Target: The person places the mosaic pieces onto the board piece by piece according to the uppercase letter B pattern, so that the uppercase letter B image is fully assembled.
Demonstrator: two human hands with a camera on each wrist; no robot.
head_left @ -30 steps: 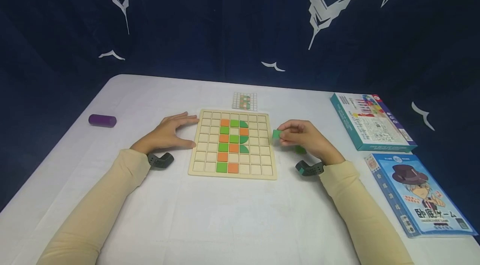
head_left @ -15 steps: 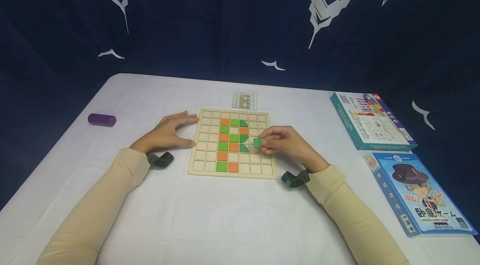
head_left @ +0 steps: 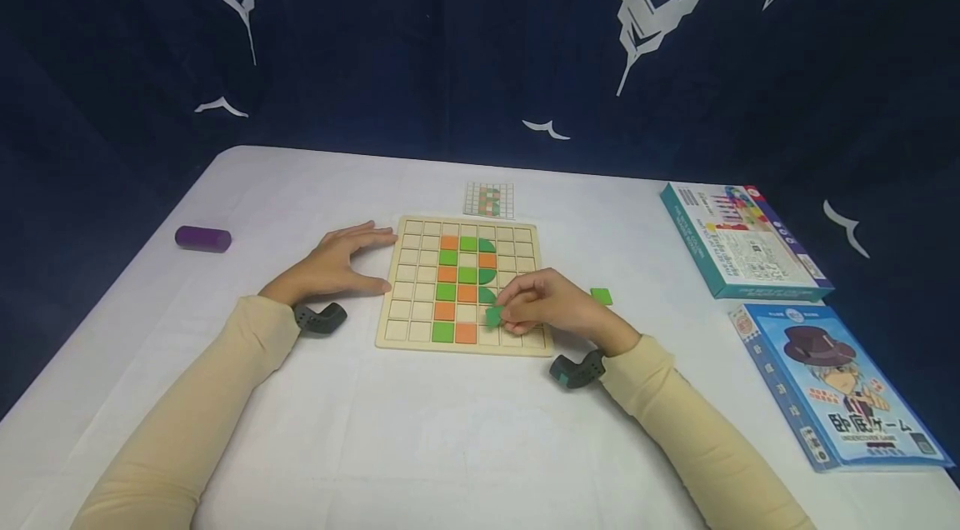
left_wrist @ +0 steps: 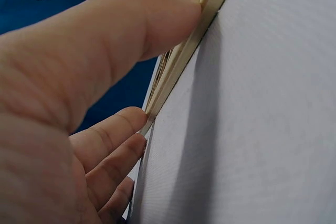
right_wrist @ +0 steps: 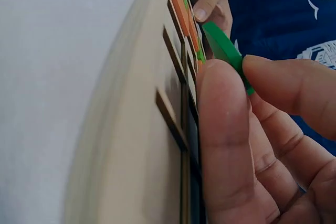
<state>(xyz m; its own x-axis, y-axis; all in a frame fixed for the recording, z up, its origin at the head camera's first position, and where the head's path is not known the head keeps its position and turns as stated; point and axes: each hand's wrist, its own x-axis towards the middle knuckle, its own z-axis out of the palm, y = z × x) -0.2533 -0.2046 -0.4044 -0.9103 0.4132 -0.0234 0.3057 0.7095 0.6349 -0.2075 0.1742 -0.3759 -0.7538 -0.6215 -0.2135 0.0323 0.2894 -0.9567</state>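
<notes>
A wooden grid board lies on the white table, with several orange and light green square tiles and dark green curved tiles set in its middle columns. My left hand touches the board's left edge with thumb and fingers spread; in the left wrist view the thumb meets the wooden rim. Over the lower right part of the grid, my right hand pinches a green tile between thumb and finger. That tile is tilted, just above the cells; its full outline is partly hidden by the fingertips.
A small printed pattern card lies behind the board. One loose light green tile is right of it, beyond the right hand. A purple cylinder lies far left. Two boxes, teal-edged and blue, occupy the right side.
My right hand has carried the green tile leftward and nearer, from beside the board to over its lower right cells. The loose green tile has come into fuller view. The left hand stays put.
</notes>
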